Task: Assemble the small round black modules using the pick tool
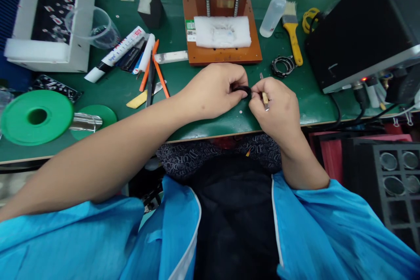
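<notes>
My left hand (221, 89) is closed, thumb and fingers pinching a small black curved part (243, 90); the grip hides much of it. Facing it, my right hand (277, 107) is closed around a thin metal tool with a tan wrapped middle (265, 98). Its kind I cannot make out. The right fingertips meet the right end of the black part. Both hands are just above the green bench, near its front edge. A tiny pale piece (240, 112) lies on the bench between them.
An orange-brown press (226, 57) with a white foam pad (223, 30) stands behind my hands. To the left are a marker (123, 48), orange tweezers (160, 74), a clear cup (105, 30) and a green spool (59, 113). Rightward are a bottle (274, 13), a brush (292, 37) and a black box (357, 26).
</notes>
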Demonstrator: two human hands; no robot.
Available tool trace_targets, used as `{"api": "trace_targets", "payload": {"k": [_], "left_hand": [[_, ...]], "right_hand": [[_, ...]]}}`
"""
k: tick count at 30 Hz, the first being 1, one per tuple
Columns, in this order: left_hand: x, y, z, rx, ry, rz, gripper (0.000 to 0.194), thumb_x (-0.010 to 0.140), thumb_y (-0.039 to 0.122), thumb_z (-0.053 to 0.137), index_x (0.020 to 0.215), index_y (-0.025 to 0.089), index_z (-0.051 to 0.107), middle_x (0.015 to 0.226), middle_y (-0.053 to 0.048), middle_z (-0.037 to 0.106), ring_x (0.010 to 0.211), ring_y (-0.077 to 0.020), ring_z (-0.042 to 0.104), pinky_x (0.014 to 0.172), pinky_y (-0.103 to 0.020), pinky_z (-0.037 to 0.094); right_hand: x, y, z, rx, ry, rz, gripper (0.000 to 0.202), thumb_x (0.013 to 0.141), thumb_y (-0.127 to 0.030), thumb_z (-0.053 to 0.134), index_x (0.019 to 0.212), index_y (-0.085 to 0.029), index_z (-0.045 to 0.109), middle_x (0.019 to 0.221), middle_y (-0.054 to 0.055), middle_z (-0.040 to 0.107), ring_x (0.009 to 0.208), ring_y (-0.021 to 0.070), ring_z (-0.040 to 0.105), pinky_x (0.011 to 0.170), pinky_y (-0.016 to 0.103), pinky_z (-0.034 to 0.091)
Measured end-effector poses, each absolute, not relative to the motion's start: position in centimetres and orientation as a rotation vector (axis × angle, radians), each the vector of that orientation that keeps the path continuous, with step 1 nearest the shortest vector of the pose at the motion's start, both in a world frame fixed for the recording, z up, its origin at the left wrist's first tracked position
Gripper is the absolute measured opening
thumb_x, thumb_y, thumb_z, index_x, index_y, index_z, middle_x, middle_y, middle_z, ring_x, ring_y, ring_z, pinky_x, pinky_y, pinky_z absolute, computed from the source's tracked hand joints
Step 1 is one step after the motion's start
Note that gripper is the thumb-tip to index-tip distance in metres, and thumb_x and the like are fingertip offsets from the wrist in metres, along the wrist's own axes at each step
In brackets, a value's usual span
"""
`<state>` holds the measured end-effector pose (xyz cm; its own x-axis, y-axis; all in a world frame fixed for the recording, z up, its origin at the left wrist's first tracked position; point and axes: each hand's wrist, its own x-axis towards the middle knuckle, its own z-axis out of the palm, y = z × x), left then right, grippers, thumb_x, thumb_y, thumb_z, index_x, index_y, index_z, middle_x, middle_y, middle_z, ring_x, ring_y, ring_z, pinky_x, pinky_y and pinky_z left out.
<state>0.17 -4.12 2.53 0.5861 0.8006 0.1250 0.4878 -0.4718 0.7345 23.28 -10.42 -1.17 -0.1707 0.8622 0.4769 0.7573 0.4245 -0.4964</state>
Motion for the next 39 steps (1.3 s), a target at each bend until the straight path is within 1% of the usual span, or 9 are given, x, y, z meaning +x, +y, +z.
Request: {"api": "trace_targets", "payload": {"k": [4, 8, 12, 15, 20, 26, 33, 39], "left_hand": [[0.11, -4.11, 2.61, 2.158, 1.022, 0.602, 0.008, 0.098, 0.015, 0.082, 0.098, 0.023, 0.081, 0.096, 0.000, 0.081, 0.091, -0.0216, 0.073, 0.089, -0.037, 0.054], [0.10, -4.21, 2.83, 2.143, 1.067, 0.572, 0.007, 0.100, 0.016, 0.082, 0.098, 0.023, 0.080, 0.094, 0.000, 0.078, 0.091, -0.0214, 0.074, 0.092, -0.038, 0.054], [0.12, -4.23, 2.87, 2.152, 1.061, 0.583, 0.008, 0.100, 0.017, 0.082, 0.097, 0.024, 0.079, 0.091, 0.000, 0.076, 0.090, -0.0219, 0.073, 0.091, -0.038, 0.055], [0.10, -4.22, 2.87, 2.162, 1.040, 0.593, 0.008, 0.100, 0.017, 0.081, 0.097, 0.024, 0.080, 0.091, 0.000, 0.077, 0.090, -0.0221, 0.073, 0.089, -0.038, 0.055], [0.06, -4.19, 2.82, 2.151, 1.060, 0.567, 0.008, 0.100, 0.015, 0.082, 0.099, 0.023, 0.082, 0.094, -0.001, 0.079, 0.092, -0.0222, 0.074, 0.093, -0.038, 0.056], [0.07, -4.10, 2.77, 2.158, 1.069, 0.570, 0.008, 0.100, 0.016, 0.082, 0.099, 0.023, 0.082, 0.091, 0.000, 0.076, 0.088, -0.0210, 0.072, 0.091, -0.037, 0.056], [0.04, -4.20, 2.90, 2.158, 1.075, 0.558, 0.005, 0.101, 0.019, 0.081, 0.100, 0.024, 0.082, 0.093, -0.001, 0.078, 0.091, -0.0227, 0.075, 0.093, -0.038, 0.057], [0.13, -4.11, 2.80, 2.151, 1.093, 0.552, 0.006, 0.099, 0.017, 0.082, 0.099, 0.023, 0.081, 0.093, -0.001, 0.077, 0.089, -0.0212, 0.072, 0.091, -0.038, 0.055]], "right_hand": [[23.40, -10.48, -1.11, -1.368, -1.953, 0.217, 0.017, 0.104, -0.017, 0.066, 0.101, -0.033, 0.061, 0.099, 0.005, 0.082, 0.096, 0.0305, 0.079, 0.088, 0.046, 0.060], [23.41, -10.53, -0.90, -1.332, -1.939, 0.239, 0.015, 0.105, -0.017, 0.066, 0.101, -0.032, 0.063, 0.099, 0.006, 0.083, 0.097, 0.0298, 0.081, 0.089, 0.045, 0.062], [23.35, -10.54, -0.77, -1.323, -1.935, 0.249, 0.014, 0.105, -0.019, 0.066, 0.100, -0.031, 0.064, 0.096, 0.005, 0.082, 0.094, 0.0290, 0.080, 0.086, 0.044, 0.060], [23.33, -10.53, -0.82, -1.308, -1.925, 0.253, 0.014, 0.104, -0.018, 0.066, 0.100, -0.031, 0.064, 0.096, 0.005, 0.081, 0.093, 0.0293, 0.079, 0.085, 0.044, 0.058], [23.32, -10.53, -0.94, -1.366, -1.933, 0.241, 0.013, 0.105, -0.020, 0.066, 0.100, -0.032, 0.064, 0.096, 0.005, 0.081, 0.094, 0.0297, 0.078, 0.086, 0.045, 0.060], [23.31, -10.57, -0.75, -1.346, -1.924, 0.240, 0.011, 0.105, -0.022, 0.064, 0.099, -0.032, 0.063, 0.095, 0.005, 0.081, 0.092, 0.0283, 0.078, 0.086, 0.044, 0.060], [23.24, -10.68, -0.51, -1.377, -1.904, 0.281, 0.012, 0.104, -0.022, 0.065, 0.098, -0.032, 0.064, 0.097, 0.006, 0.082, 0.094, 0.0297, 0.078, 0.089, 0.046, 0.062], [23.29, -10.68, -0.49, -1.326, -1.887, 0.277, 0.013, 0.104, -0.019, 0.065, 0.099, -0.031, 0.066, 0.099, 0.004, 0.083, 0.096, 0.0277, 0.080, 0.089, 0.044, 0.061]]}}
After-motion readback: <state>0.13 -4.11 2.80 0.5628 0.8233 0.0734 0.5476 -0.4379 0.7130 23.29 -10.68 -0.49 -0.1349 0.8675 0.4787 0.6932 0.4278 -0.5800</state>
